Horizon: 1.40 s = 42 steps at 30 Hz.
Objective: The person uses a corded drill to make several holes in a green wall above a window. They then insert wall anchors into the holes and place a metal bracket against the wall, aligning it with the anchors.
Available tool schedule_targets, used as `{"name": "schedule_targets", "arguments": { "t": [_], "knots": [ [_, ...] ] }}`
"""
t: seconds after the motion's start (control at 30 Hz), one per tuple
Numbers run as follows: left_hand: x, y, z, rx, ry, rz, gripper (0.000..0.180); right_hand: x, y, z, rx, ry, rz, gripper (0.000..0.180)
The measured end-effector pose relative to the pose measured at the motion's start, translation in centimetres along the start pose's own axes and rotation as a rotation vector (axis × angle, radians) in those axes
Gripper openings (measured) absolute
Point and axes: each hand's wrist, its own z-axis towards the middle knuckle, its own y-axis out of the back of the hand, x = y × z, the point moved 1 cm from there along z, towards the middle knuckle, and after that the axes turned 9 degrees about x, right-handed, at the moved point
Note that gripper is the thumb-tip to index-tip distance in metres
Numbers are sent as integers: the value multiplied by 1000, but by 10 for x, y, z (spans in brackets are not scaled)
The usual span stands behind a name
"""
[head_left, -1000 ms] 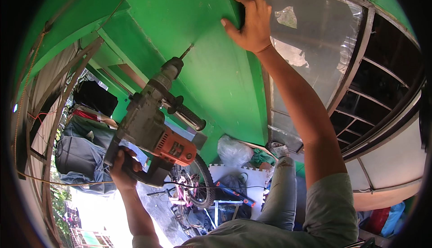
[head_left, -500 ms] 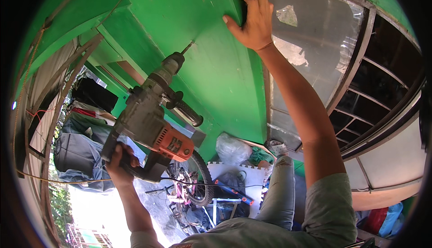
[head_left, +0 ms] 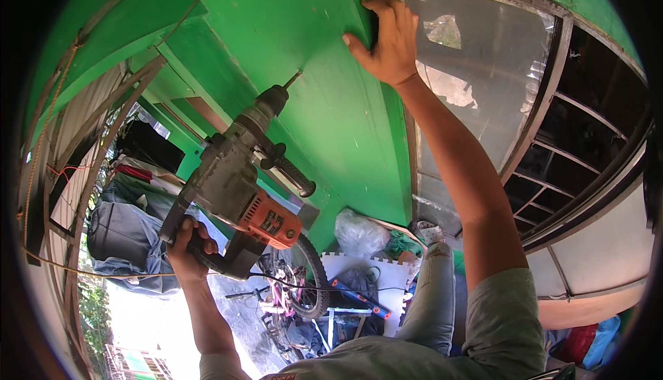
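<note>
My left hand (head_left: 188,249) is closed round the rear handle of a rotary hammer drill (head_left: 231,173), a grey tool with an orange motor housing. Its black side handle (head_left: 293,176) sticks out to the right, held by neither hand. The drill bit (head_left: 293,80) points up and away, its tip at the green wall (head_left: 331,97); how deep it sits in the wall I cannot tell. Raised to the right, my right hand (head_left: 392,42) rests at the wall's edge beside the window frame, thumb and fingers spread, holding nothing.
A window pane (head_left: 476,69) with patches on it and a dark grille (head_left: 566,131) lie to the right. Below are a bicycle (head_left: 304,283), a clear plastic bag (head_left: 361,234) and a blue-and-orange bar (head_left: 360,298). A dark cord (head_left: 331,287) trails from the drill. Covered items (head_left: 128,235) stand at left.
In the picture the drill and its bit tip have shifted slightly down and right, along with much of the scene. Both hands keep the same hold and placement.
</note>
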Motion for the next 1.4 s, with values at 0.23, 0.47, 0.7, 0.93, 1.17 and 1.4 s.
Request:
{"name": "schedule_targets", "arguments": {
  "t": [0.23, 0.47, 0.7, 0.93, 1.17, 1.4],
  "knots": [
    [-4, -12, -1, -23, -7, 22, 21, -1, -1, -1, 2, -10, -1, 63],
    [-1, -15, -2, -35, -33, 42, 21, 1, -1, 2, -45, -9, 24, 63],
    [-1, -18, -3, 7, -54, 80, 21, 0, -3, -1, -22, -25, 17, 63],
    [-1, -20, -2, 19, -61, 40, 22, 3, -1, 1, 6, -15, 6, 63],
    [2, -9, 1, -25, 2, -1, 21, -3, -4, -1, 23, 4, 7, 55],
    [1, -6, -1, 7, 46, -42, 24, 127, 24, -90, 194, -468, 395, 52]
  ]
}}
